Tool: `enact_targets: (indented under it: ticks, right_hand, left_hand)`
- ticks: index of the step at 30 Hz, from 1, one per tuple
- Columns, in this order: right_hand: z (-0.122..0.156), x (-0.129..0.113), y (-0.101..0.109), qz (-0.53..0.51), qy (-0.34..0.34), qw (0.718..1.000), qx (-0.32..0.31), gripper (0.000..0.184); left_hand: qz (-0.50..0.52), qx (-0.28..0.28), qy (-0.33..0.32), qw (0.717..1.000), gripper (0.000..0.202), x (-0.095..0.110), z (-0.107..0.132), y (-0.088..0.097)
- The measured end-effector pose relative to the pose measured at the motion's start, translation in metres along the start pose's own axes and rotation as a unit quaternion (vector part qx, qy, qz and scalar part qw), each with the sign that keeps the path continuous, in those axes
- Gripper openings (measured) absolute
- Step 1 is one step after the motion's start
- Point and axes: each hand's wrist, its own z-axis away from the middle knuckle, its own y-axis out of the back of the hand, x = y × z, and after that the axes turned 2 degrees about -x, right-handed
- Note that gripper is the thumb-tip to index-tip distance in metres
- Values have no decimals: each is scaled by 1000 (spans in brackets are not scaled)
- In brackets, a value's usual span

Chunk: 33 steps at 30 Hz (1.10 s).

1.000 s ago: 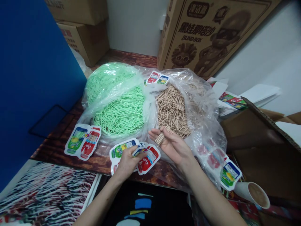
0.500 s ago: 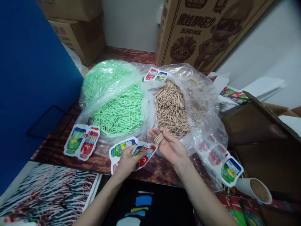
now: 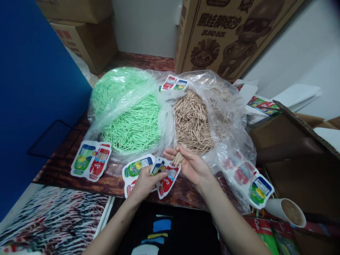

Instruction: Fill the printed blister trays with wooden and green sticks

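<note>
In front of me, my left hand pinches a drink-shaped card pack with a red Cola half and a folded blue-green half. Beside it, my right hand holds a small bundle of brown sticks between thumb and fingers. The bundle's lower ends are at the top edge of the Cola half; whether they enter it I cannot tell. Another Sprite and Cola pack lies partly under my left hand. A plastic bag of loose brown sticks lies just beyond my right hand, with a bag of green sticks to its left.
A filled pack lies at the left, and another pack rests on the bags. A blue panel borders the left side. At right are an open carton and a tipped paper cup. Large boxes stand behind.
My left hand has turned the pack so its Cola half faces up more. The right hand's stick bundle has come down and left, against the pack's top edge.
</note>
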Motion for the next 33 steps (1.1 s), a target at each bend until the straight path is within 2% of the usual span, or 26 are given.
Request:
enact_targets:
  ticks: [4,7,9,11,12,14,15,16,17,19,21,23,25,27,29,31,33]
  right_hand:
    - [7,7,-4,88,74,993,26,13]
    - [17,8,-11,210,70,975,-20,16]
    - [26,5,-14,300,69,950,-47,25]
    - [34,0,-11,371,90,923,-47,45]
    - [36,-4,-6,399,108,910,-39,48]
    - [36,-12,13,461,155,874,-1,37]
    - [35,-16,25,506,185,842,27,26]
    - [32,-20,39,560,219,796,75,19]
    - [28,-22,53,629,236,731,115,15]
    - [21,-23,77,763,214,599,119,18]
    - [15,-20,90,844,202,485,106,21]
    - [11,-17,94,890,203,398,86,22]
    - [10,-16,92,915,206,341,64,21]
    - [11,-19,88,923,206,319,55,20]
    - [13,-25,87,919,209,327,66,21]
    - [15,-32,87,901,222,362,94,22]
    - [18,-39,83,858,255,428,126,26]
  left_hand:
    - [17,-1,13,1000,23,1,0,-1]
    - [22,6,4,1000,21,6,0,-1]
    - [5,26,-21,999,18,10,-1,0]
    - [-25,63,-55,996,16,11,0,4]
    - [-40,85,-72,993,16,11,1,6]
    - [-60,119,-97,986,17,10,2,9]
    - [-63,129,-105,984,17,10,3,11]
    - [-63,136,-109,983,17,9,3,12]
    - [-61,138,-110,982,17,9,3,13]
    - [-49,139,-108,983,17,8,3,13]
    - [-36,136,-105,984,17,8,3,11]
    - [-32,129,-101,986,18,8,3,9]
    - [-32,121,-99,987,20,8,3,7]
    - [-35,112,-103,988,20,8,4,7]
    - [-40,101,-109,988,18,8,5,8]
    - [-45,91,-108,989,17,8,6,9]
    - [-47,88,-103,990,18,8,6,10]
